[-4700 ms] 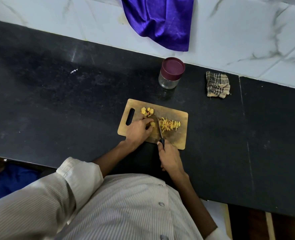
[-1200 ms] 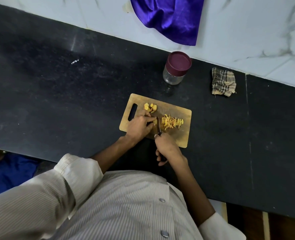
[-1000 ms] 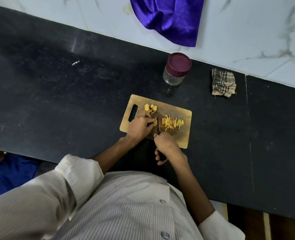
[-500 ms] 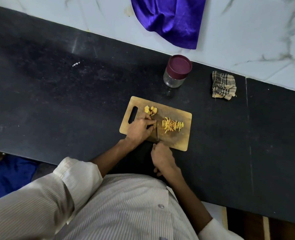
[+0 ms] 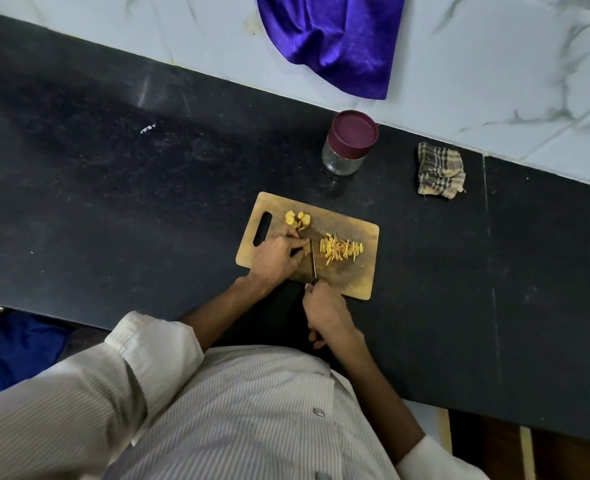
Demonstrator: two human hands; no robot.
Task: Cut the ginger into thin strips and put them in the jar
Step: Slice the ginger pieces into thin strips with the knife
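Since half a second ago little has changed: the knife (image 5: 313,263) still stands with its blade down on the cutting board (image 5: 362,275), just right of the left fingertips, and the right hand (image 5: 324,311) remains at the board's near edge. That right hand is curled round the knife handle, gripping it. The left hand (image 5: 276,258) rests on the board with fingers bent, pinning a ginger piece I cannot see clearly beneath them. Cut ginger strips (image 5: 341,251) lie piled right of the blade; uncut ginger chunks (image 5: 297,218) sit beyond the left hand. The jar (image 5: 347,145), lid on, stands on the bench (image 5: 113,202) behind the board.
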